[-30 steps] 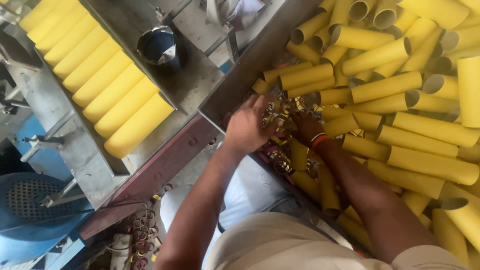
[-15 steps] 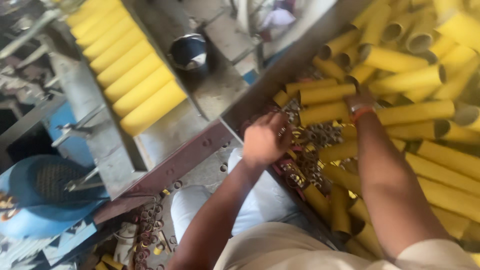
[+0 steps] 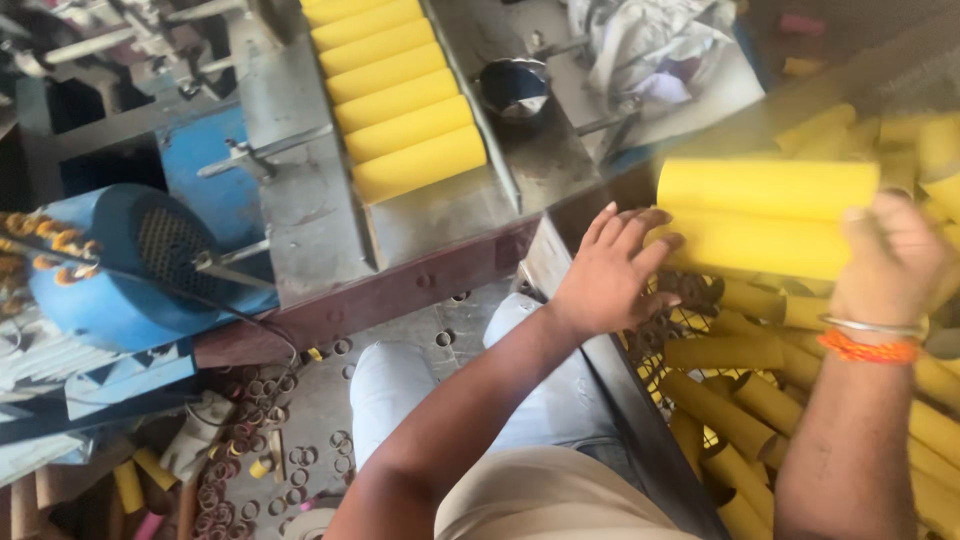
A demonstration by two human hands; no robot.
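Two yellow cardboard tubes lie stacked side by side between my hands, lifted above a bin of several more yellow tubes. My left hand presses its fingers against the tubes' left end. My right hand, with a metal bangle and an orange thread on the wrist, grips their right end. A row of several yellow tubes rests on the grey metal machine bed to the upper left.
A blue motor housing sits at the left. A dark round cup and crumpled cloth lie at the back. Small cardboard rings litter the floor by my knees. The bin's dark metal edge runs under my left wrist.
Both hands have come up out of the bin holding two yellow tubes, which they did not hold before. The view has swung to the left and down.
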